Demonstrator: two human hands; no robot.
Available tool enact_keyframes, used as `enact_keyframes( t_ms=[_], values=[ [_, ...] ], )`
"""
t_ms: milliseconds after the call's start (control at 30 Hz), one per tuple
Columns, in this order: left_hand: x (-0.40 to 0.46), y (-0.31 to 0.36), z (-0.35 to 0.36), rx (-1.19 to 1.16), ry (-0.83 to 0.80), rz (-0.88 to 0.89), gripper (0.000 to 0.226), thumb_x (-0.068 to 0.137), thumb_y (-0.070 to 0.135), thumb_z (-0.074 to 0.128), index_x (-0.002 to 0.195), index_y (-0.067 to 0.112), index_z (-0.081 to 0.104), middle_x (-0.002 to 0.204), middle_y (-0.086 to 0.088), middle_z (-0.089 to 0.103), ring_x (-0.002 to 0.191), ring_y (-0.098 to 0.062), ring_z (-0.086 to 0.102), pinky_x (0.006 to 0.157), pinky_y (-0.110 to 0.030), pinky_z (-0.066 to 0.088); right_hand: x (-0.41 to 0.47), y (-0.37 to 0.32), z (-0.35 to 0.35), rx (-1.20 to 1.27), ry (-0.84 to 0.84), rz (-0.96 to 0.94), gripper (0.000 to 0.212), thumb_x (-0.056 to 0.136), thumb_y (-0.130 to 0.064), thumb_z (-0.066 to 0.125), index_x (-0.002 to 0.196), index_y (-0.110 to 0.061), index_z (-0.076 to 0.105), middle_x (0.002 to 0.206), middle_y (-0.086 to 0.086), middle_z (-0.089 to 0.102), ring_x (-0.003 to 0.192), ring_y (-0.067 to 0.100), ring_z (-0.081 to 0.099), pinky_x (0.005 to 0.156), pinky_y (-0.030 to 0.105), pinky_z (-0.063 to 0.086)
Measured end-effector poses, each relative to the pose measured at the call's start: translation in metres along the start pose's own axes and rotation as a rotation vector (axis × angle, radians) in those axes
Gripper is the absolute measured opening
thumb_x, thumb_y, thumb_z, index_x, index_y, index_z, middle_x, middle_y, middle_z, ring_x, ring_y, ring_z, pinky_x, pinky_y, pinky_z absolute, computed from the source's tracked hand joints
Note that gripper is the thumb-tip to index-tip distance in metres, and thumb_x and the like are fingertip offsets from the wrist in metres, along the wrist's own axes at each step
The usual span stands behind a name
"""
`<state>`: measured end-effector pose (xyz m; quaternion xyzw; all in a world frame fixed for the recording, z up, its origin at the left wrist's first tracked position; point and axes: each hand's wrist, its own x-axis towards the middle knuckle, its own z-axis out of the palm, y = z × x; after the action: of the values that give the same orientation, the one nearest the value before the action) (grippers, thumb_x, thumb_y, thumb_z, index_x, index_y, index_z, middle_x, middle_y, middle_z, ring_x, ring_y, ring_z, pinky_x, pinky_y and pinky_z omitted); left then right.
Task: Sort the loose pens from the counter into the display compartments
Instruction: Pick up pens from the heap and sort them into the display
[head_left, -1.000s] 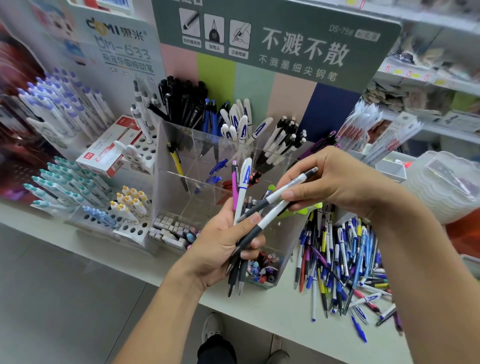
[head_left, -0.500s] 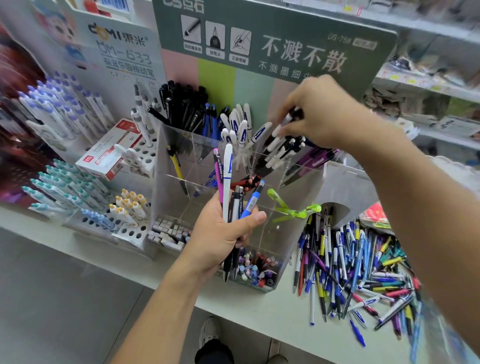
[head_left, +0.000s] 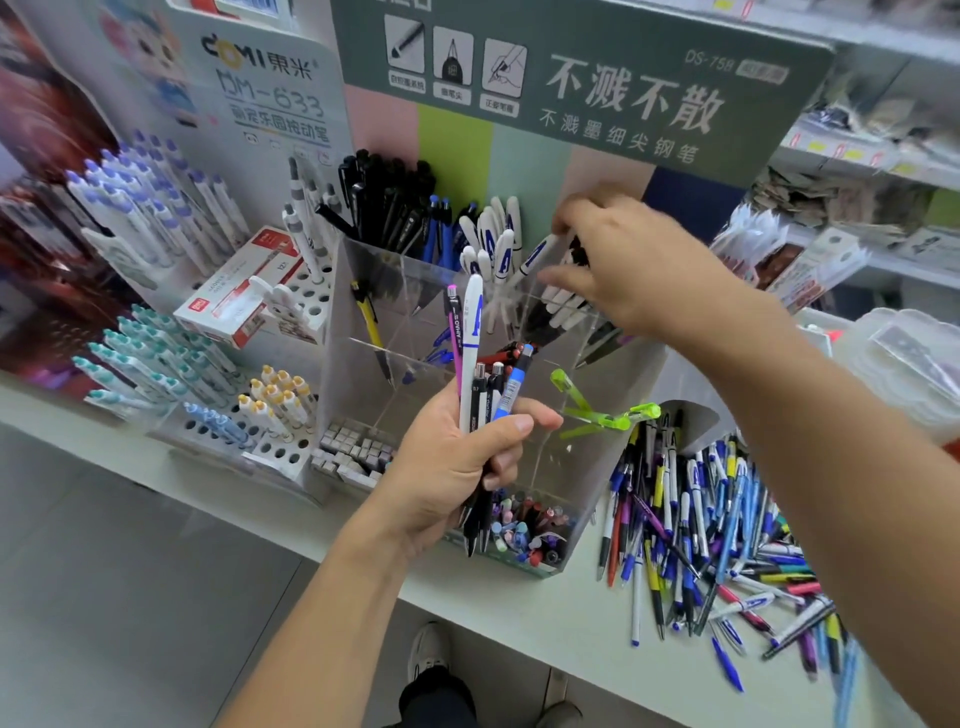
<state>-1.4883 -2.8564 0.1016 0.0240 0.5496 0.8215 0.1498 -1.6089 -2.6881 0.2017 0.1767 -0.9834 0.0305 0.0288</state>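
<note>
My left hand (head_left: 447, 467) grips a bundle of pens (head_left: 475, 353) upright in front of the clear acrylic display (head_left: 358, 322): a pink one, a white one with a blue letter, two black ones and a blue one. My right hand (head_left: 634, 265) is blurred and reaches into the back right compartment. Its fingers are curled over the tops of the black-and-white pens (head_left: 558, 306) standing there. A pile of loose pens (head_left: 701, 545) lies on the counter (head_left: 545, 613) to the right of the display.
Other compartments hold black pens (head_left: 389, 202), white pens with blue letters (head_left: 493, 234), a yellow pen (head_left: 366, 312) and green pens (head_left: 597, 415). White racks of capped pens (head_left: 150, 208) stand at the left. A red-and-white box (head_left: 239, 291) lies there. Shelves run along the right.
My right hand carried black-and-white pens from the left hand's bundle up to the back right compartment and has now sunk lower into it. My left hand keeps the smaller bundle upright.
</note>
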Motion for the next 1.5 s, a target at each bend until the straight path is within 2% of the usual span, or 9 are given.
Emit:
enact_keyframes(
  t_ms=[100, 233, 333, 500, 800, 1033, 1200, 1300, 1500],
  values=[
    [0.001, -0.001, 0.002, -0.022, 0.001, -0.019, 0.026, 0.094, -0.016, 0.05, 0.113, 0.002, 0.05, 0.09, -0.01, 0.071, 0.047, -0.009, 0.041, 0.042, -0.019, 0.035, -0.028, -0.019, -0.011, 0.185, 0.231, -0.085, 0.04, 0.09, -0.054, 0.064, 0.101, -0.016, 0.069, 0.101, 0.003, 0.06, 0.096, 0.021, 0.056, 0.08, 0.037, 0.048],
    [0.003, 0.001, 0.008, 0.081, -0.002, -0.013, 0.034, 0.092, -0.018, 0.052, 0.117, 0.005, 0.049, 0.081, -0.005, 0.06, 0.047, -0.011, 0.042, 0.041, -0.022, 0.034, -0.053, -0.031, -0.007, 0.544, -0.277, -0.129, 0.041, 0.071, -0.06, 0.077, 0.087, -0.022, 0.078, 0.081, -0.006, 0.075, 0.076, 0.009, 0.069, 0.076, 0.038, 0.057],
    [0.006, 0.0, 0.012, 0.121, -0.007, -0.071, 0.05, 0.091, -0.02, 0.05, 0.128, 0.012, 0.045, 0.067, 0.0, 0.052, 0.046, -0.013, 0.04, 0.04, -0.022, 0.033, -0.049, -0.022, 0.016, 0.73, -0.375, -0.094, 0.031, 0.074, -0.041, 0.085, 0.089, -0.014, 0.076, 0.085, 0.006, 0.076, 0.071, 0.017, 0.068, 0.077, 0.042, 0.058],
    [0.004, -0.002, 0.019, 0.152, -0.022, -0.166, 0.056, 0.09, -0.016, 0.059, 0.133, 0.015, 0.039, 0.075, -0.01, 0.05, 0.045, -0.012, 0.042, 0.04, -0.022, 0.035, -0.053, -0.008, 0.032, 1.023, -0.536, -0.019, 0.023, 0.08, -0.016, 0.082, 0.092, 0.002, 0.073, 0.083, 0.009, 0.076, 0.071, 0.009, 0.067, 0.069, 0.019, 0.053],
    [0.002, 0.007, 0.019, 0.124, -0.087, -0.183, 0.033, 0.095, -0.005, 0.06, 0.114, 0.02, 0.05, 0.062, 0.009, 0.051, 0.041, -0.009, 0.036, 0.037, -0.02, 0.03, -0.053, 0.022, 0.016, 1.176, -0.267, 0.034, 0.026, 0.066, -0.021, 0.083, 0.085, -0.004, 0.078, 0.078, 0.025, 0.072, 0.067, 0.021, 0.06, 0.068, 0.031, 0.052],
    [0.001, 0.011, 0.017, 0.105, -0.106, -0.124, 0.027, 0.101, -0.001, 0.051, 0.104, 0.025, 0.055, 0.057, -0.004, 0.035, 0.041, -0.011, 0.026, 0.041, -0.019, 0.024, -0.047, 0.047, -0.028, 1.207, -0.024, 0.043, 0.022, 0.066, -0.023, 0.081, 0.085, -0.014, 0.08, 0.075, 0.012, 0.071, 0.066, 0.017, 0.063, 0.068, 0.024, 0.057],
    [-0.001, -0.001, 0.001, 0.046, 0.011, -0.129, 0.02, 0.105, 0.006, 0.044, 0.112, 0.023, 0.052, 0.064, 0.0, 0.038, 0.043, -0.009, 0.029, 0.037, -0.017, 0.025, -0.049, 0.055, -0.066, 0.838, 0.37, 0.011, 0.024, 0.082, -0.014, 0.079, 0.105, -0.008, 0.073, 0.078, -0.003, 0.073, 0.066, 0.01, 0.068, 0.072, 0.023, 0.061],
    [0.001, -0.006, -0.008, 0.044, 0.053, -0.122, 0.035, 0.106, 0.008, 0.043, 0.133, 0.031, 0.045, 0.064, 0.001, 0.038, 0.045, -0.009, 0.03, 0.038, -0.017, 0.026, -0.031, 0.042, -0.058, 0.576, 0.39, -0.025, 0.017, 0.085, -0.018, 0.081, 0.1, -0.012, 0.076, 0.08, -0.006, 0.071, 0.067, 0.011, 0.071, 0.07, 0.023, 0.06],
    [-0.003, -0.003, -0.02, 0.014, 0.12, -0.108, 0.02, 0.104, 0.016, 0.047, 0.121, 0.007, 0.053, 0.064, -0.002, 0.047, 0.05, -0.014, 0.043, 0.044, -0.023, 0.038, -0.003, 0.02, -0.031, 0.338, 0.33, -0.107, 0.017, 0.087, -0.021, 0.079, 0.102, -0.015, 0.078, 0.08, -0.006, 0.066, 0.077, 0.016, 0.064, 0.09, 0.037, 0.055]
  ],
)
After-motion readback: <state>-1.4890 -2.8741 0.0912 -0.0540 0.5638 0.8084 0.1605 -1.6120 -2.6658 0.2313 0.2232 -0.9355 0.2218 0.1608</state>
